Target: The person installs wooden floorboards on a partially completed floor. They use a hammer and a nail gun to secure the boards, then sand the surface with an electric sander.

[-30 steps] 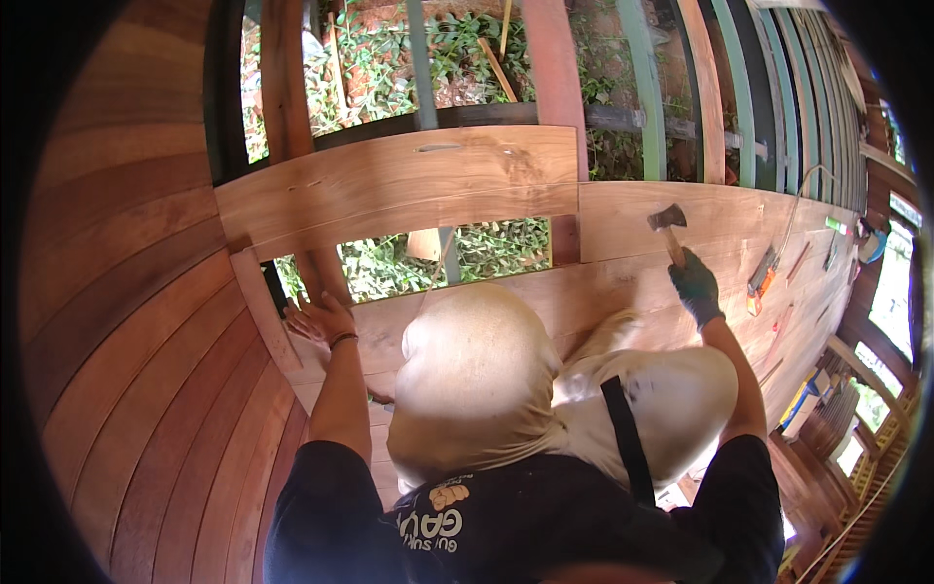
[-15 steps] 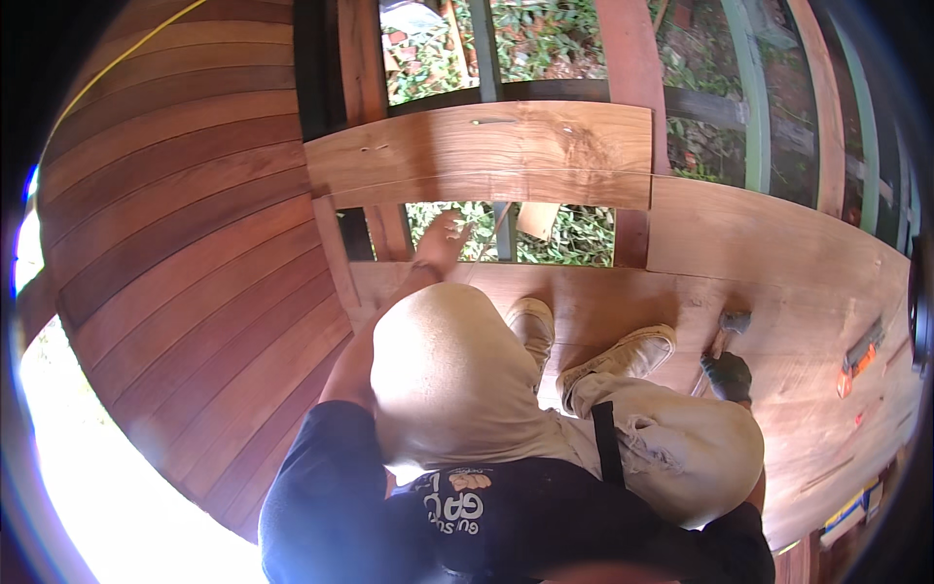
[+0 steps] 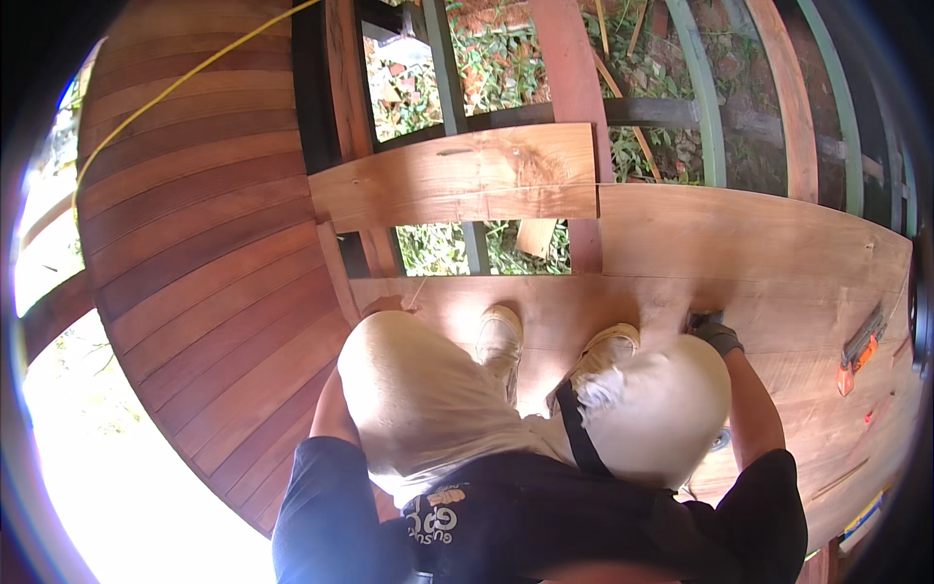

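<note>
My gloved right hand (image 3: 721,337) is closed on a hatchet at the floorboards (image 3: 749,243), just beyond my right knee; the dark hatchet head (image 3: 701,320) shows in front of the fingers and the handle is hidden. My left forearm (image 3: 333,414) runs behind my left knee, which hides most or all of that hand, so its fingers cannot be made out. A loose-looking plank (image 3: 457,170) lies across the joists, with an opening onto leaves below it. My shoes (image 3: 499,341) rest on the boards between that opening and my body.
Exposed green joists (image 3: 710,136) and red joists (image 3: 574,78) span plants and soil at the top. A wall of reddish boards (image 3: 195,234) curves up the left, with a yellow cord (image 3: 195,73) over it. An orange-and-black tool (image 3: 856,355) lies at right.
My right hand lowered the hatchet to the boards, now partly behind my knee. My left hand withdrew from the opening behind my left knee. The view has swung toward the left wall.
</note>
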`<control>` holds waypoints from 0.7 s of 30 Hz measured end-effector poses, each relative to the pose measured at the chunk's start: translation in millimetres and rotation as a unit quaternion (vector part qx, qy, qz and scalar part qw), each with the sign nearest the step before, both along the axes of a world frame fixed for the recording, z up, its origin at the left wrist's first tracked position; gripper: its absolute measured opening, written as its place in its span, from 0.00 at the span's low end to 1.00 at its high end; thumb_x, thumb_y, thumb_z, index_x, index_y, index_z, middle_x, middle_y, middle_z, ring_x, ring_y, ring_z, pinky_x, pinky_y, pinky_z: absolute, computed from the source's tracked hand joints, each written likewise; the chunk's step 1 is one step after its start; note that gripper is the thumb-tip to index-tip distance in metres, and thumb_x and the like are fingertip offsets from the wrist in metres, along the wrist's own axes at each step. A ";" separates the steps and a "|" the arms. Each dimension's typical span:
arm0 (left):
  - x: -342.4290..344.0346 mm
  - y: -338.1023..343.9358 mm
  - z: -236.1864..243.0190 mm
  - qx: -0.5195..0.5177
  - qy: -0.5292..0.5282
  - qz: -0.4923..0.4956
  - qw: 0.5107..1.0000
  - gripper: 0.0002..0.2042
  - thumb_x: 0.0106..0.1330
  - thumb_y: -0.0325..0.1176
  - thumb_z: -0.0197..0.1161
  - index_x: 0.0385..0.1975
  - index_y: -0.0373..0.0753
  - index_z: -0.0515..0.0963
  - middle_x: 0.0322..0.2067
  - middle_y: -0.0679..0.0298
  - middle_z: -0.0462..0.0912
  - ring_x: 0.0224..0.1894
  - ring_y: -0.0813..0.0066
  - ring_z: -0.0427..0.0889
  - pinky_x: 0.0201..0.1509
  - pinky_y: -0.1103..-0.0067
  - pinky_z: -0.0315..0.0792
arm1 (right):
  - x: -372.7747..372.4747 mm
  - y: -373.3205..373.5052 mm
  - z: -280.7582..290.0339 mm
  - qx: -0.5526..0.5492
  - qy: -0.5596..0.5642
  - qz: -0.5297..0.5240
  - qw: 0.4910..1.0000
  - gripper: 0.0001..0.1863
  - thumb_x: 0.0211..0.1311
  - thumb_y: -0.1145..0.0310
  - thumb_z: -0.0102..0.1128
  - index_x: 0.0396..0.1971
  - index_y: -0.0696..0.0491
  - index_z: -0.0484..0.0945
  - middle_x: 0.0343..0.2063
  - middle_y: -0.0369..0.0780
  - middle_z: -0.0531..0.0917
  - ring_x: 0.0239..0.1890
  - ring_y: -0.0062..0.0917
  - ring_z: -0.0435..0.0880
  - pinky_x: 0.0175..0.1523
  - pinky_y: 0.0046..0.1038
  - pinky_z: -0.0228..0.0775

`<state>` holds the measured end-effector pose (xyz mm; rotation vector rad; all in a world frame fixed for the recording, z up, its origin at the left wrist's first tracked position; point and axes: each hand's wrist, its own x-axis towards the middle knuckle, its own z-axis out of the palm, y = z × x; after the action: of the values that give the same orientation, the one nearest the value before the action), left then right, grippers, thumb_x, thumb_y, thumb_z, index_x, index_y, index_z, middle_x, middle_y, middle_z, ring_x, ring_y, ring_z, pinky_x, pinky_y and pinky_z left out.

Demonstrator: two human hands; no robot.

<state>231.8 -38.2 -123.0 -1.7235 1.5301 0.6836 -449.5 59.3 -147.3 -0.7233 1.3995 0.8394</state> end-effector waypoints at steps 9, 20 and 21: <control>60.9 -68.2 30.7 -0.206 0.052 0.114 0.971 0.17 0.72 0.47 0.61 0.49 0.42 0.83 0.44 0.53 0.90 0.50 0.52 0.89 0.55 0.63 0.80 | 4.6 8.9 15.1 -0.034 0.009 0.020 0.999 0.23 0.68 0.47 0.59 0.49 0.52 0.82 0.39 0.43 0.86 0.39 0.35 0.87 0.47 0.41 0.79; 95.4 -237.0 -116.0 -0.385 0.161 0.055 0.907 0.24 0.69 0.46 0.65 0.57 0.34 0.78 0.57 0.45 0.79 0.64 0.46 0.76 0.68 0.60 0.71 | 100.9 -7.2 17.8 -0.122 0.118 0.229 0.958 0.27 0.64 0.44 0.62 0.51 0.51 0.82 0.50 0.47 0.87 0.50 0.40 0.88 0.55 0.44 0.78; 109.2 -250.5 -125.4 -0.405 0.147 0.072 0.900 0.25 0.69 0.47 0.65 0.57 0.34 0.78 0.56 0.45 0.80 0.64 0.46 0.75 0.68 0.60 0.71 | 117.4 -15.0 20.8 -0.156 0.120 0.281 0.939 0.28 0.65 0.39 0.59 0.48 0.50 0.84 0.54 0.50 0.86 0.50 0.43 0.88 0.56 0.42 0.78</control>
<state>341.0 -288.7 -248.4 -2.4422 2.1030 0.3990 -332.1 44.2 -126.5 -1.3421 1.5879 1.1916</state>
